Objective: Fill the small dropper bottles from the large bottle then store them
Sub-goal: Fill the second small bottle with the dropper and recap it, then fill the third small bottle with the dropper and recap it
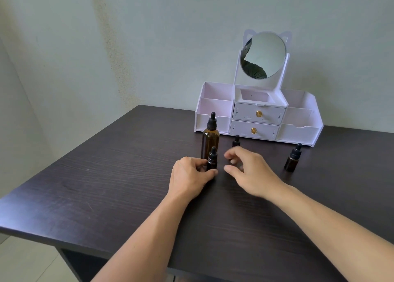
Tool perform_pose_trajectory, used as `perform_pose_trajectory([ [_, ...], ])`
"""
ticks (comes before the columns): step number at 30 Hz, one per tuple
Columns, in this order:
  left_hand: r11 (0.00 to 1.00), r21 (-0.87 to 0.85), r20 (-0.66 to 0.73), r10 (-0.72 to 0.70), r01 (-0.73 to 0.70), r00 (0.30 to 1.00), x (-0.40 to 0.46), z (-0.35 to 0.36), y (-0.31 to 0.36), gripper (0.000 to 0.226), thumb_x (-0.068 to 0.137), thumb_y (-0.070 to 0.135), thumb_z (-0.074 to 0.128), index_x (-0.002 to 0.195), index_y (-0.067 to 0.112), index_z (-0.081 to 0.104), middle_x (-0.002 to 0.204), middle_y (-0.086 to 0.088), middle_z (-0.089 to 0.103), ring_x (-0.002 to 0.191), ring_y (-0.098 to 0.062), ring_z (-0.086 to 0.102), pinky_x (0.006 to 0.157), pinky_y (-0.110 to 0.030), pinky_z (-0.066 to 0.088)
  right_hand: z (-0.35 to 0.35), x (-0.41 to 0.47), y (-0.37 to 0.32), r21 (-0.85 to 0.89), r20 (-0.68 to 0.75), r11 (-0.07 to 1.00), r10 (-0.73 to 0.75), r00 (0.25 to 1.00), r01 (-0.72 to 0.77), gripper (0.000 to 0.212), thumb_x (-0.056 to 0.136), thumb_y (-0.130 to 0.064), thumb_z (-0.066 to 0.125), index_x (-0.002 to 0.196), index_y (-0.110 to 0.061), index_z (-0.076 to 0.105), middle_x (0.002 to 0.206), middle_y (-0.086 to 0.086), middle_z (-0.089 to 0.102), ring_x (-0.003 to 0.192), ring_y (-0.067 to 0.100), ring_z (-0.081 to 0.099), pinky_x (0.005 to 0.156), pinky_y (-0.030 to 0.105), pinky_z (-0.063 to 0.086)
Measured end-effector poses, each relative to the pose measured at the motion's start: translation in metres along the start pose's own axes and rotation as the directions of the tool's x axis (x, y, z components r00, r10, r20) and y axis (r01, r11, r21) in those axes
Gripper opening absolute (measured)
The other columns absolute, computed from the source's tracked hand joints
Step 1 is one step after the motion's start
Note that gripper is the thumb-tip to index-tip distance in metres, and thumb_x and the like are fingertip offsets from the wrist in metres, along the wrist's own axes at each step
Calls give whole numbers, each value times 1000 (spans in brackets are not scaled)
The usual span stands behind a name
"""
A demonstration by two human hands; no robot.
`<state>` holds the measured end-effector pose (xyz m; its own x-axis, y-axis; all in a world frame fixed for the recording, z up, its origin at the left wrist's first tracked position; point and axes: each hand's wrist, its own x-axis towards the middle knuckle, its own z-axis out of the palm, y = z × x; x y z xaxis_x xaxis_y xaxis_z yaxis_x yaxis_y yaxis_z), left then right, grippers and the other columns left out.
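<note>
The left hand (pixel 190 175) wraps its thumb and fingers around the base of a small dropper bottle (pixel 212 159), which stands upright on the dark table (pixel 106 175). The right hand (pixel 248 170) hovers just beside it, fingers curled and spread, gripping nothing. Directly behind the held bottle stands the large amber bottle (pixel 210 135), capped. A second small bottle (pixel 236 141) peeks out behind the right hand's fingers, and a third (pixel 293 159) stands apart to the right. At the back sits the white organizer (pixel 298 128) with its round mirror (pixel 263 54).
</note>
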<state>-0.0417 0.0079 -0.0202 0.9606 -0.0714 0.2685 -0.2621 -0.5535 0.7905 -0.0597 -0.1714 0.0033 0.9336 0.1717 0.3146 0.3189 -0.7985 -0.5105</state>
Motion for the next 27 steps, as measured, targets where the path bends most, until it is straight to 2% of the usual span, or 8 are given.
perform_pose_trajectory([
  [2, 1000, 10, -2, -10, 10, 1000, -1, -1, 1, 32, 78, 37, 78, 106, 23, 73, 71, 3, 67, 69, -12, 64, 74, -35, 57, -7, -13, 15, -139, 99, 989, 56, 993, -42, 39, 93, -34, 57, 131, -27, 51, 136, -9, 53, 127, 10, 47, 105, 31, 39],
  [4, 999, 42, 5, -15, 15, 1000, -1, -1, 4, 35, 79, 38, 77, 109, 20, 72, 74, 2, 67, 72, -14, 64, 76, -35, 57, -15, -27, 26, -236, 227, 971, 82, 970, -27, 50, 97, -40, 46, 145, -27, 37, 154, -9, 33, 144, 9, 25, 118, 32, 21],
  [6, 996, 85, 13, -15, 14, 1000, -2, -1, 7, 35, 81, 39, 75, 108, 18, 72, 76, 2, 66, 74, -14, 64, 76, -34, 56, -21, -42, 34, -294, 317, 956, 76, 945, 22, 55, 100, -46, 33, 151, -31, 21, 160, -12, 11, 148, 4, 3, 122, 31, 4],
  [9, 989, 146, 23, -11, 7, 1000, -3, 0, 12, 34, 82, 40, 73, 106, 16, 72, 80, 2, 67, 78, -17, 63, 78, -39, 56, -30, -62, 44, -352, 356, 935, 89, 930, 46, 57, 99, -53, 24, 151, -39, 7, 159, -17, -3, 145, -1, -10, 121, 32, -6],
  [13, 985, 173, 58, -20, 10, 998, -2, 8, 21, 34, 81, 43, 73, 108, 22, 72, 81, 7, 66, 81, -15, 62, 79, -38, 55, -40, -78, 50, -374, 356, 926, 98, 929, 45, 58, 98, -55, 24, 151, -41, 6, 159, -17, -5, 145, -1, -11, 121, 33, -6],
  [19, 985, 164, 155, 34, -60, 987, -2, 41, 44, 31, 81, 41, 73, 105, 22, 73, 82, 7, 65, 81, -13, 62, 77, -34, 55, -55, -97, 61, -327, 326, 945, 86, 942, 27, 56, 99, -53, 29, 151, -39, 12, 160, -18, 2, 145, -4, -7, 121, 28, -3],
  [24, 981, 169, 173, 64, -94, 983, 4, 76, 65, 39, 84, 43, 70, 119, 26, 68, 92, 9, 65, 85, -11, 60, 70, -26, 47, -78, -118, 86, -324, 216, 940, 185, 959, -109, 55, 99, -49, 31, 150, -34, 20, 159, -15, 10, 146, -3, 0, 120, 24, -1],
  [27, 981, 180, 162, 37, -66, 986, 12, 94, 75, 39, 84, 44, 69, 119, 26, 68, 92, 8, 65, 87, -13, 61, 74, -31, 52, -92, -121, 105, -384, 154, 893, 314, 937, -236, 59, 98, -52, 30, 152, -29, 17, 161, -11, 8, 148, 4, 1, 121, 27, 1],
])
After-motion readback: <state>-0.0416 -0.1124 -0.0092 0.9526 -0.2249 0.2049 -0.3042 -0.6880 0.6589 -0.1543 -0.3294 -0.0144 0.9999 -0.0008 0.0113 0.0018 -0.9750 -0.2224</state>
